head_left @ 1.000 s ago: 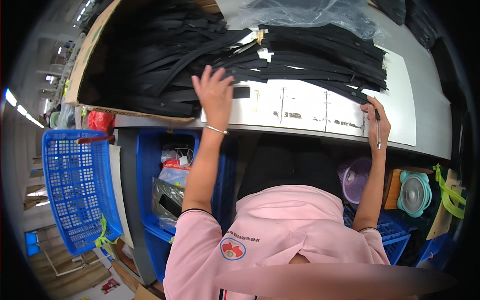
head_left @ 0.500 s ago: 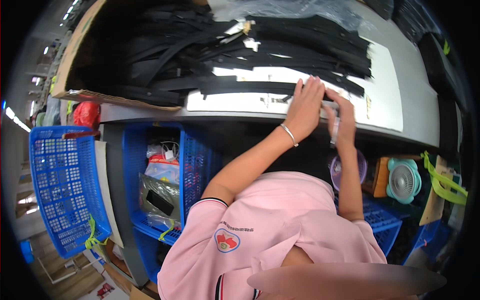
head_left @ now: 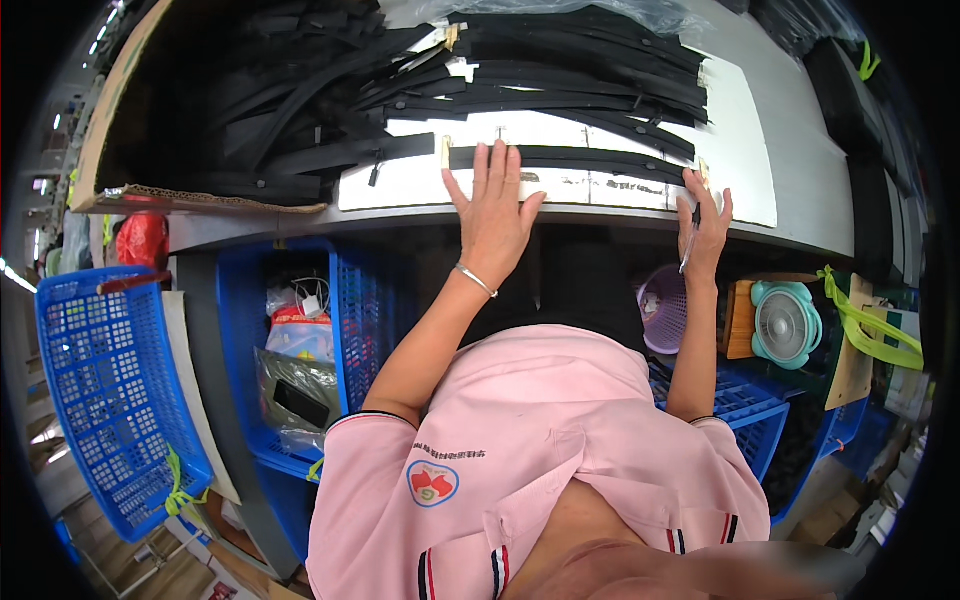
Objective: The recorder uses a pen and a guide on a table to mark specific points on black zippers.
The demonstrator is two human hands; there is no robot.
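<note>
A long black zipper-like strip (head_left: 590,160) lies straight across a white board (head_left: 745,190) that bears handwritten marks. My left hand (head_left: 492,215) presses on the strip's left part with fingers spread flat. At its right end, my right hand (head_left: 706,225) touches the strip with raised fingertips. A slim silver-and-dark pen-like tool (head_left: 690,240) is tucked in the right hand; its exact kind is unclear. Pale tabs stand on the board near both ends of the strip. Behind it lies a pile of similar black strips (head_left: 590,70).
An open cardboard box (head_left: 125,100) full of black strips stands at the left. Below the table edge are a blue basket (head_left: 350,340) with bags and a phone (head_left: 300,403), a purple basket (head_left: 662,310) and a teal fan (head_left: 787,325). Another blue basket (head_left: 110,400) stands far left.
My hands, close together before, are now apart. The left has moved left along the board and spread its fingers; the right is at the strip's right end. The strip now reaches between them.
</note>
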